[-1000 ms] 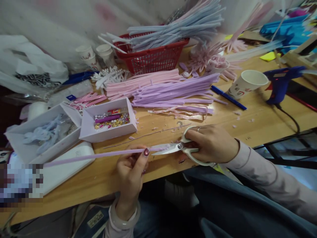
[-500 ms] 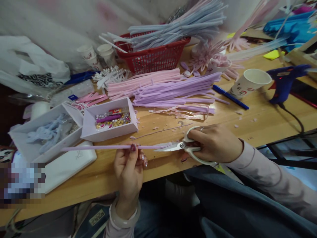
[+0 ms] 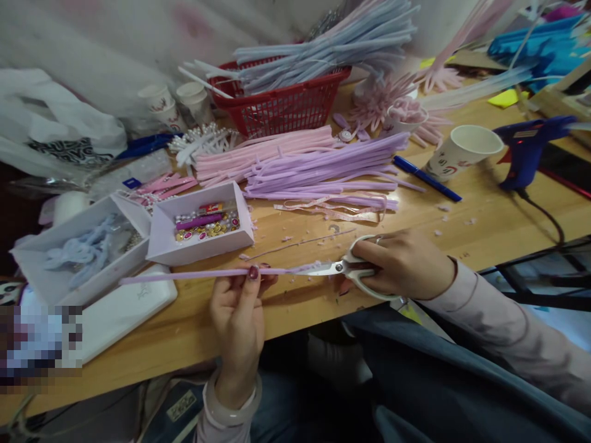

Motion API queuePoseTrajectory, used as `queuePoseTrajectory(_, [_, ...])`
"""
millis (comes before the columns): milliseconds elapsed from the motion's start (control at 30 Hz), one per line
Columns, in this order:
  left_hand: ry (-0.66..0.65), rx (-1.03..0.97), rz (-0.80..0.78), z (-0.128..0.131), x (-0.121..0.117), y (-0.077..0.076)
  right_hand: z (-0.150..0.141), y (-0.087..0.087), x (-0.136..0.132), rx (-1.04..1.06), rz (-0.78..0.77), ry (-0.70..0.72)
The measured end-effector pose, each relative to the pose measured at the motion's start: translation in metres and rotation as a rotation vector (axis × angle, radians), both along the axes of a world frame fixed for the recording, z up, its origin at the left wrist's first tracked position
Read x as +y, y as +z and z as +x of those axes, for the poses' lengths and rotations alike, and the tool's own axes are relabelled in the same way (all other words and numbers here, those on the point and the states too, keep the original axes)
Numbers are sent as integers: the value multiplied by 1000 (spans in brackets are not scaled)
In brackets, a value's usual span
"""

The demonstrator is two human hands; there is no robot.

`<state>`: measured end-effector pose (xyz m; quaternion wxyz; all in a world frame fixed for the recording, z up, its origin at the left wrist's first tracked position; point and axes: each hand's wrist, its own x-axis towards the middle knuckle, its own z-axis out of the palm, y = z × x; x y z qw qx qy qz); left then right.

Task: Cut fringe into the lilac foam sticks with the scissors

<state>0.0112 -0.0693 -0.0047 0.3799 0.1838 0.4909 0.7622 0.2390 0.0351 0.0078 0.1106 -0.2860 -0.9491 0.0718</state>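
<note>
Between the thumb and fingers of my left hand [image 3: 240, 320] is a light purple pipe cleaner [image 3: 184, 275], lying almost level with its long end pointing left. My right hand [image 3: 397, 264] grips white-handled scissors [image 3: 339, 267] with fingers in the loops. The blades point left and lie along the pipe cleaner's right end, where the fuzz looks ragged and thinned. Bits of purple fuzz and a bare thin stem [image 3: 300, 243] lie on the table just beyond the blades. A bundle of purple pipe cleaners [image 3: 323, 166] rests farther back.
Two white boxes, one with beads and gems [image 3: 198, 249] and one with blue fuzzy pieces [image 3: 28, 258], stand left. Behind are a red basket [image 3: 286, 111] and pink pipe cleaners [image 3: 263, 154]. A paper cup [image 3: 462, 154], blue pen [image 3: 427, 178] and corded glue gun [image 3: 526, 151] are right.
The scissor blades have closed together and sit a little nearer my left hand along the pipe cleaner. My left fingers have shifted slightly on it. The whole view has drifted a little.
</note>
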Motion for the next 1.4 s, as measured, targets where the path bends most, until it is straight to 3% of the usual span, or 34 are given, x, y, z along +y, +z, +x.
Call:
queuePoseTrajectory(200, [-9, 6, -2, 0, 0, 0, 1, 2, 0, -1, -13, -2])
queuePoseTrajectory(367, [-9, -13, -20, 1, 0, 3, 1, 19, 2, 46, 77, -96])
queuePoseTrajectory(500, [-9, -6, -36, 1, -1, 3, 0, 25, 4, 40, 159, -58])
queuePoseTrajectory(967, [-77, 41, -55, 1, -3, 6, -19, 16, 0, 6, 286, 88])
queuePoseTrajectory(1133, [-99, 41, -68, -1, -5, 6, -17, 16, -1, 31, 283, 104])
queuePoseTrajectory(1400, [-7, 15, 1, -2, -5, 4, -10, 14, -1, 34, 189, 85])
